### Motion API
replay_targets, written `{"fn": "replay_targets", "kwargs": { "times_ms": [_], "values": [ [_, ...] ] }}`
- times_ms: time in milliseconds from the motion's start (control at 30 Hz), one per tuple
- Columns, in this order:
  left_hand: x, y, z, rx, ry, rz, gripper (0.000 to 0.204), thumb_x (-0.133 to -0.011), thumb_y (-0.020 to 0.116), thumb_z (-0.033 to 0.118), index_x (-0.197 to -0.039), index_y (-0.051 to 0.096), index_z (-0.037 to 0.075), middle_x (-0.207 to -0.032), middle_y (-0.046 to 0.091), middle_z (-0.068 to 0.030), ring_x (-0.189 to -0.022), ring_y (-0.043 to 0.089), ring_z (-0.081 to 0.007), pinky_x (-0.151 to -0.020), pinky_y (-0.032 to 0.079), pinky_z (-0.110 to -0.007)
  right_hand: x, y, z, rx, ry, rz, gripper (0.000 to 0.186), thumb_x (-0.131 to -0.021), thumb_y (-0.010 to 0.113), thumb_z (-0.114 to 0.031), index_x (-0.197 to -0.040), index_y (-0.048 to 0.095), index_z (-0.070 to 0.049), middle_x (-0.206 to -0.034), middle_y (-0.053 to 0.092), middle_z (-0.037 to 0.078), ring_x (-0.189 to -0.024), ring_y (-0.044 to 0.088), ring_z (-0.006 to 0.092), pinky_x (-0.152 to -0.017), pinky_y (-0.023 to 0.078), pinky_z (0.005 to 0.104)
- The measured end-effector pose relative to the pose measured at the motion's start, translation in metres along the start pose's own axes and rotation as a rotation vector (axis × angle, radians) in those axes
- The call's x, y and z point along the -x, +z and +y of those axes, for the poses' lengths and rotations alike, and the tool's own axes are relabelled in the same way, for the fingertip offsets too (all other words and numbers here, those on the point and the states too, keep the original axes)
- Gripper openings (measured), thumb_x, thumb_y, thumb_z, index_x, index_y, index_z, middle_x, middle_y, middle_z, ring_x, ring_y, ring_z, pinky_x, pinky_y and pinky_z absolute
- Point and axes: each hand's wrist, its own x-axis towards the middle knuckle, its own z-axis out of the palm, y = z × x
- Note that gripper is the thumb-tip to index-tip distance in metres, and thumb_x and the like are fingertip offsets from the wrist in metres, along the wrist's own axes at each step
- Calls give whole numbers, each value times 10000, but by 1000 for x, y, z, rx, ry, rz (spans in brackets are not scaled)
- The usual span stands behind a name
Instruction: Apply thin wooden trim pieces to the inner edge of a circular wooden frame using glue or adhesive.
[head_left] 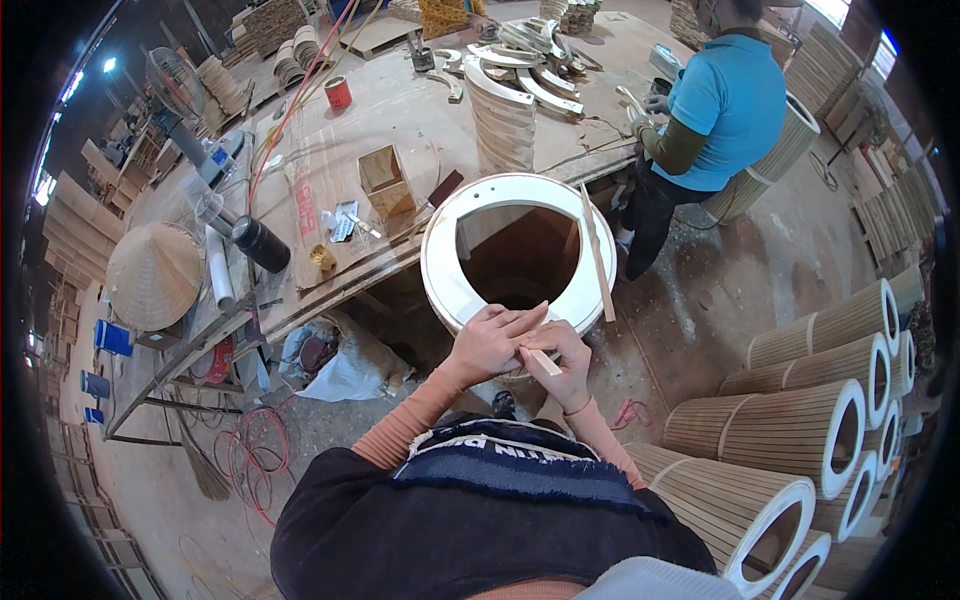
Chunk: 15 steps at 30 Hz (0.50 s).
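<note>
Right hand (564,366) grasps a wood strip (544,362) by six o'clock of the white ring (444,250); left hand (488,343) adjoins, presumably for steadiness; whether it grips cannot be told

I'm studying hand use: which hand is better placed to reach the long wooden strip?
Probably the right hand: though holding a small wooden piece, it is nearer the long wooden strip on the right side of the white ring; the left hand is farther.

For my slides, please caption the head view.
Left hand beside right hand, which holds a small wooden piece, near a white ring.
</note>
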Motion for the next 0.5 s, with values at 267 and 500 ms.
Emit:
{"fn": "replay_targets", "kwargs": {
  "times_ms": [267, 500],
  "values": [
    [-2, -1, 1, 6, 7, 24, 550, -793, 669, 277, -1304, 634, 77, -1404, 591, -29, -1063, 645, -155, -927, 489, -336, 3, 3, 1, 44, -39, 30, 207, -703, 837, -22, -811, 667, -71, -847, 698, 54, -833, 650, 219, -751, 515, 316],
    [-8, -6, 2, -38, 92, 100, 440, -800, 643, 263, -1214, 688, 119, -1313, 652, -38, -997, 673, -163, -808, 511, -309, 5, -1, 6, 64, -100, -20, 265, -664, 865, -44, -793, 636, -87, -872, 720, 44, -888, 673, 241, -829, 505, 342]
  ]
}}
